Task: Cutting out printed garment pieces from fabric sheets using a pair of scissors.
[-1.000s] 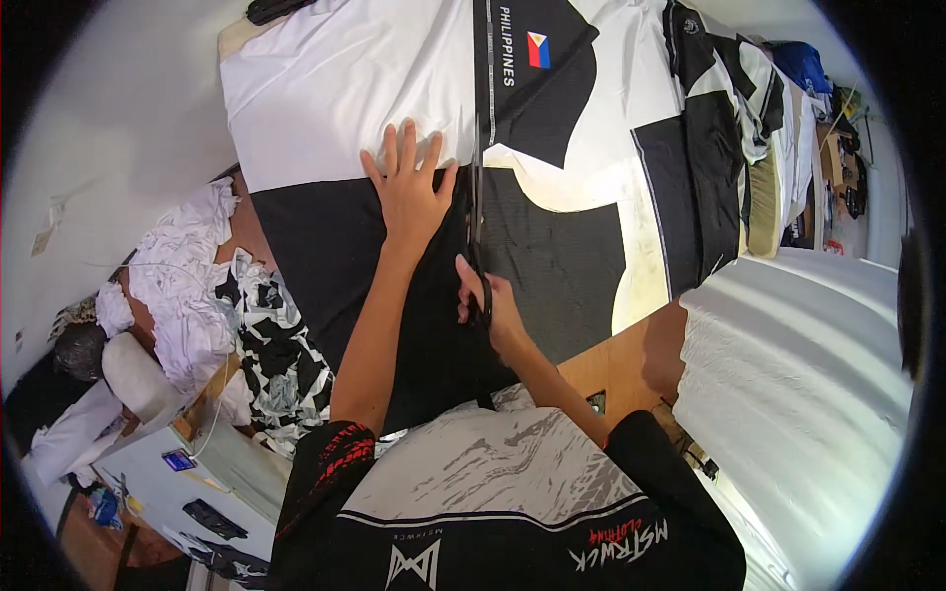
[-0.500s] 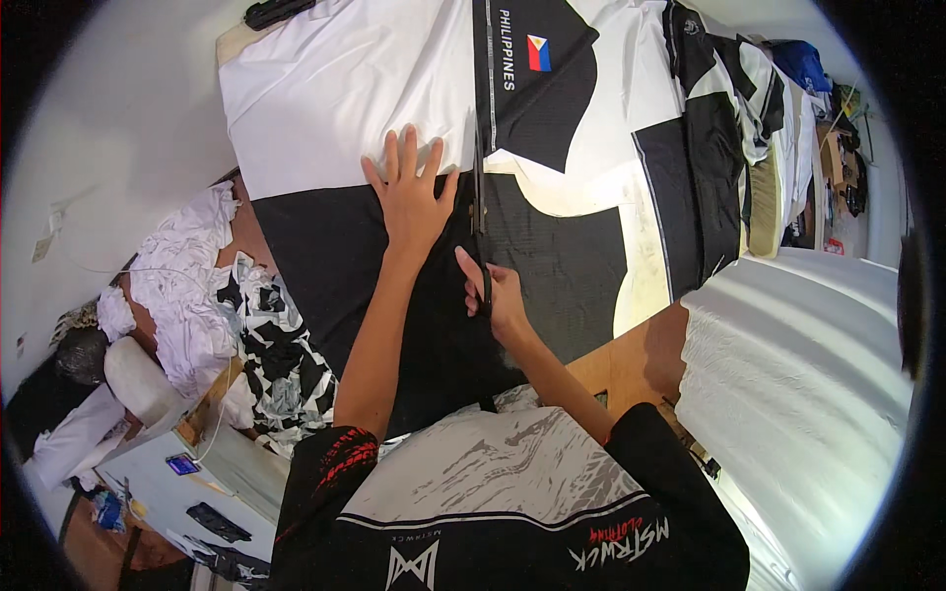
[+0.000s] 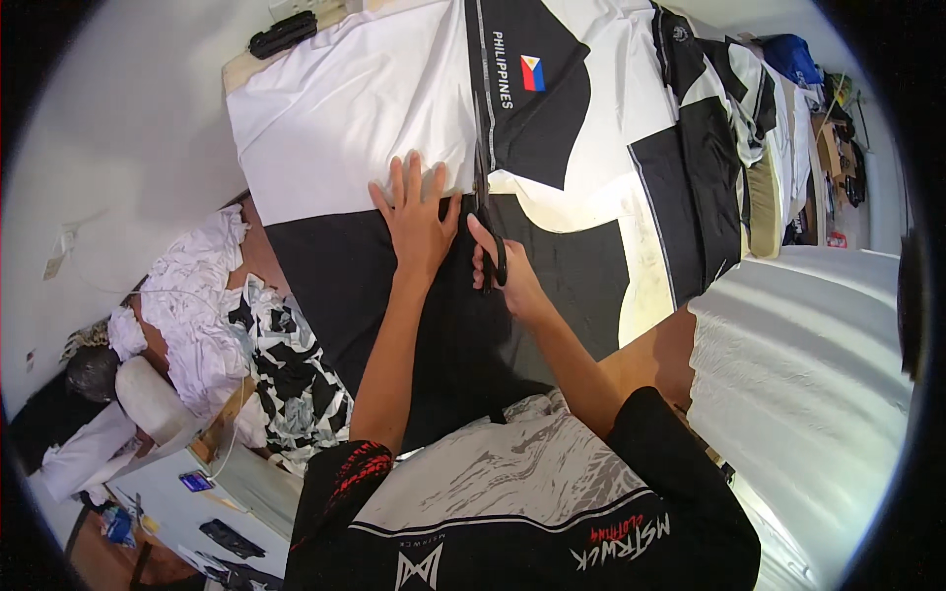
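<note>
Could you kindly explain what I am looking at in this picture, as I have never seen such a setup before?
There is no robot here: these are a person's own bare hands. The picture comes from a wide fisheye camera worn on the head, looking down, so straight edges bend near the rim.

On the work surface lies fabric: a white section and a black section on the left, with a dark piece bearing a small flag further right. The left hand rests spread where white meets black. The right hand holds black-handled scissors, blades pointing away from the person. Black and white scraps are heaped at the lower left.
</note>
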A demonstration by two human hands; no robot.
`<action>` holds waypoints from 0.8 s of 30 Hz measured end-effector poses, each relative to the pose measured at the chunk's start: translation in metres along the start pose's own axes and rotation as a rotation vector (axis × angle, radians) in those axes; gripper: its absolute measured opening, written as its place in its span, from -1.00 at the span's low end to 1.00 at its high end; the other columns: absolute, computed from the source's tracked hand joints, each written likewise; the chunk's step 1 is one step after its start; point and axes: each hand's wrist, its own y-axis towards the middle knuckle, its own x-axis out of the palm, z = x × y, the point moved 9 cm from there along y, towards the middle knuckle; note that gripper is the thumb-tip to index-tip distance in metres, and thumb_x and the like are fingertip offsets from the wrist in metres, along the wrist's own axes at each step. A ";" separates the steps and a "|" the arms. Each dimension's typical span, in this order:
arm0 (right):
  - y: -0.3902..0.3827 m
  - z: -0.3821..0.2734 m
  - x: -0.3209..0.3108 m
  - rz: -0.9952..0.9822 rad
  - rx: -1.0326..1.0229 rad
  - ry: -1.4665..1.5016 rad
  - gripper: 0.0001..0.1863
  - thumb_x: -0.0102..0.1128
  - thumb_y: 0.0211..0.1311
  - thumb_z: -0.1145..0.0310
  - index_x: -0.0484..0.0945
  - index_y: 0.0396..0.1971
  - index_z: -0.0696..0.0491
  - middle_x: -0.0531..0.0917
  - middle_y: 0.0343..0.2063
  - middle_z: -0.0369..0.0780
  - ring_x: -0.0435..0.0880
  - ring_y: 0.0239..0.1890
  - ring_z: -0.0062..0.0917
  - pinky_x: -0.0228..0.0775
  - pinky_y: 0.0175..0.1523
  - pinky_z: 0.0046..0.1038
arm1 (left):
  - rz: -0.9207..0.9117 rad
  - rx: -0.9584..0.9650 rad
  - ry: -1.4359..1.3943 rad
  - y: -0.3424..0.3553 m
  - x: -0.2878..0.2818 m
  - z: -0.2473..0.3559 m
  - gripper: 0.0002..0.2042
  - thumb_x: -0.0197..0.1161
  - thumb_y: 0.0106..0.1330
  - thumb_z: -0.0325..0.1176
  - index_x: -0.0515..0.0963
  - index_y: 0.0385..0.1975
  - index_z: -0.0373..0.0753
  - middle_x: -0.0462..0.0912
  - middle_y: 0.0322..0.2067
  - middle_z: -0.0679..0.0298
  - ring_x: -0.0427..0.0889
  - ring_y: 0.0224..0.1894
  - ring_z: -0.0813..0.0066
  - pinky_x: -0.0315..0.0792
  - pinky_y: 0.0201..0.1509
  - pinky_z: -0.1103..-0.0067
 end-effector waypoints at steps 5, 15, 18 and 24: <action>0.008 0.003 -0.002 -0.015 -0.022 0.005 -0.41 0.50 0.24 -0.24 0.47 -0.58 -0.05 0.48 -0.64 -0.39 0.51 -0.62 -0.64 0.35 -0.46 -0.51 | -0.002 -0.002 -0.001 0.000 -0.001 0.001 -0.51 0.36 0.42 -0.12 0.59 0.33 -0.03 0.29 0.55 0.08 0.10 0.63 -0.04 -0.17 0.57 -0.31; 0.007 0.014 -0.008 -0.013 -0.064 0.038 -0.46 0.50 0.30 -0.10 0.49 -0.59 0.00 0.50 -0.63 -0.36 0.53 -0.62 -0.58 0.40 -0.44 -0.45 | 0.023 -0.001 0.009 0.003 0.000 -0.001 -0.53 0.36 0.42 -0.10 0.61 0.30 -0.02 0.31 0.54 0.09 0.12 0.63 -0.01 -0.18 0.59 -0.28; 0.002 -0.005 -0.004 -0.003 0.019 0.013 -0.45 0.50 0.25 -0.22 0.46 -0.55 -0.09 0.51 -0.60 -0.39 0.52 -0.60 -0.64 0.38 -0.43 -0.52 | 0.008 -0.004 0.001 0.004 -0.001 0.000 -0.51 0.37 0.41 -0.10 0.60 0.32 -0.01 0.31 0.54 0.08 0.12 0.63 -0.02 -0.19 0.59 -0.27; 0.035 -0.026 -0.001 -0.001 0.044 0.031 -0.42 0.50 0.19 -0.29 0.45 -0.58 -0.14 0.48 -0.62 -0.41 0.51 -0.60 -0.60 0.40 -0.40 -0.49 | -0.014 0.001 0.003 0.001 0.001 0.000 -0.48 0.40 0.39 -0.11 0.58 0.35 0.00 0.29 0.55 0.09 0.10 0.64 -0.04 -0.20 0.59 -0.28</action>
